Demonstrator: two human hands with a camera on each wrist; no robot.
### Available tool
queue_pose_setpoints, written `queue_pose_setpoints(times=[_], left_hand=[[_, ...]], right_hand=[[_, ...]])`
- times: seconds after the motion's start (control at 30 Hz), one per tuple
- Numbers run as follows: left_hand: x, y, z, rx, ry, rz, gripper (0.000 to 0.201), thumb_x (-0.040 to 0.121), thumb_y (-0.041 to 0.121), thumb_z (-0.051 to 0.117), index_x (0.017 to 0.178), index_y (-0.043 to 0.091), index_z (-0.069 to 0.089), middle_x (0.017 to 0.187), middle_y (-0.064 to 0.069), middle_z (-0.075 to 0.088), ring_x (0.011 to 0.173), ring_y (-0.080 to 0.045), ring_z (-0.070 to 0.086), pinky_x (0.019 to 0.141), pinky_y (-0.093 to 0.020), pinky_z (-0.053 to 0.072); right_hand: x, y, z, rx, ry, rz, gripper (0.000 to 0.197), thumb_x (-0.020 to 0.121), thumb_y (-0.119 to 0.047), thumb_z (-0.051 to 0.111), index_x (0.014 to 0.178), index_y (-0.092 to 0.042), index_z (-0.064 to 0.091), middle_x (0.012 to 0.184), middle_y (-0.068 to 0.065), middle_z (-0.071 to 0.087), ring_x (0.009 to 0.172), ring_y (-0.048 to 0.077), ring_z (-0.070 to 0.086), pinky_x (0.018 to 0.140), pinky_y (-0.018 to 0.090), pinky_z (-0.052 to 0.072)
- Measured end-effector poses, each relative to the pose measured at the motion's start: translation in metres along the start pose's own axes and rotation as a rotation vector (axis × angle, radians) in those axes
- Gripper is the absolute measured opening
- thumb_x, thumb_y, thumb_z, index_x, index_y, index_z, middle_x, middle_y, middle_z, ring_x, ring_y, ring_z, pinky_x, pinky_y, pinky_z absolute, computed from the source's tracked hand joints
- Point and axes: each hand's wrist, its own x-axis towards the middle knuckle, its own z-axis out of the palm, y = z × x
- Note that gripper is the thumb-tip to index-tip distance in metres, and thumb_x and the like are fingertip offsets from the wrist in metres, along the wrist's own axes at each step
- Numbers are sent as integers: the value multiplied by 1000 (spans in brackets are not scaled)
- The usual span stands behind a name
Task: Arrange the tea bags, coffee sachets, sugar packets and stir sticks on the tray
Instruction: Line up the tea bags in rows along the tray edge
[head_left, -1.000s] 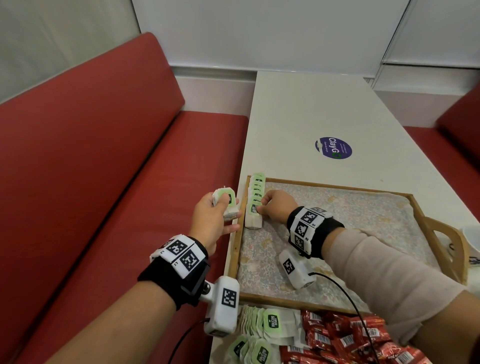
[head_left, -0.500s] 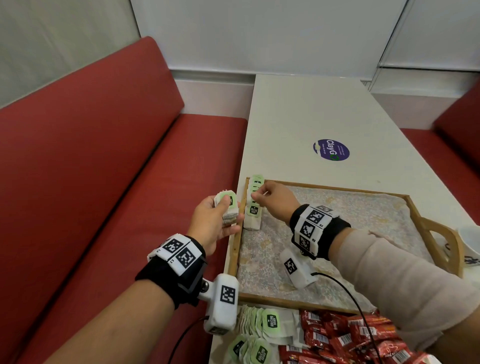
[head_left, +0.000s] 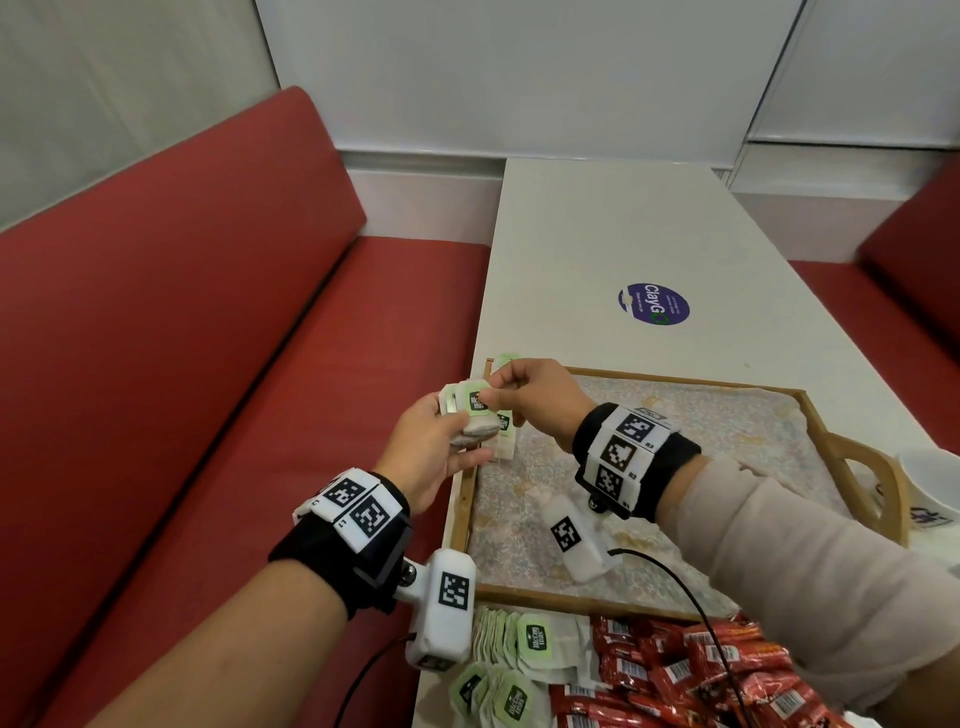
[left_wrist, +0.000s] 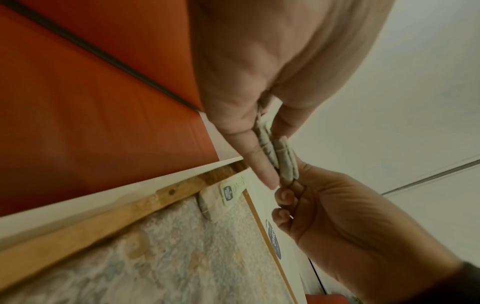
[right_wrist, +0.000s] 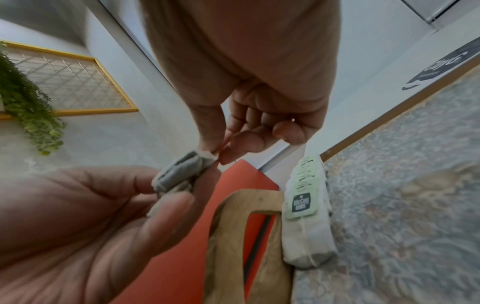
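The right hand (head_left: 535, 400) has its grip closed in a thumb-and-forefinger pinch on the top edge of the front tea bag (head_left: 477, 402), probably to peel one bag off so it can be set down alone. The left hand (head_left: 434, 452) has its grip clamped around the small stack of tea bags (head_left: 470, 434), thumb on one face and fingers under the other; held this way the stack stays squared and just beside the tray, a short reach for the other hand. In the left wrist view the stack shows edge-on as plump, soft paper pillows pressed flat together.

Below the hands, a row of tea bags (right_wrist: 305, 207) already lies in the tray's far left corner, overlapped like shingles along the rim, each with a pale green tag with a dark label on top. That placement looks meant to keep one kind in a tidy line and leave room for the rest.

The tray (head_left: 561, 597) is light wood with cut-out handles and a faded floral liner, resting on a smooth white bench (head_left: 597, 234). At its near edge lie loose tea bags (head_left: 530, 642) and glossy red sachets (head_left: 665, 670), not yet arranged. Sugar packets and stir sticks are not visible.
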Motion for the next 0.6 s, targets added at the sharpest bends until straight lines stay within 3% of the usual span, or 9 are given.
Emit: queue_pose_setpoints(times=[0.13, 0.27, 0.4, 0.53, 0.6], left_hand=[[1, -3, 1, 64, 29, 47, 17, 97, 1, 46, 107, 12, 54, 106, -14, 64, 83, -19, 67, 53, -21, 56], [1, -5, 4, 66, 53, 71, 15, 96, 6, 50, 110, 9, 55, 103, -12, 66, 79, -18, 67, 48, -20, 53], [3, -4, 6, 55, 126, 88, 13, 98, 7, 48, 109, 10, 54, 98, -7, 65, 77, -16, 65, 46, -21, 53], [6, -3, 4, 67, 183, 108, 13, 98, 9, 48, 109, 12, 53, 98, -1, 66, 80, -14, 65, 49, -22, 55], [6, -4, 2, 73, 183, 101, 14, 98, 10, 48, 111, 12, 52, 97, 0, 66, 79, -13, 65, 51, -22, 55]], right_hand=[[-4, -3, -5, 34, -36, -6, 11, 83, -5, 70, 78, -12, 62, 62, -1, 58, 40, -2, 46, 49, 15, 42], [-6, -1, -10, 31, -43, -3, 11, 83, -2, 68, 81, -11, 63, 63, 2, 60, 43, 5, 50, 48, 16, 44], [-7, 1, -15, 67, -7, 5, 12, 86, 0, 65, 82, -10, 59, 56, -3, 62, 41, 5, 53, 46, 14, 42], [-6, 7, -24, 61, 61, 43, 17, 89, 1, 59, 80, -12, 54, 68, 5, 61, 50, 14, 55, 42, 13, 39], [-6, 12, -25, 14, 24, 104, 18, 90, 2, 57, 81, -14, 53, 73, 5, 63, 52, 14, 57, 44, 17, 39]])
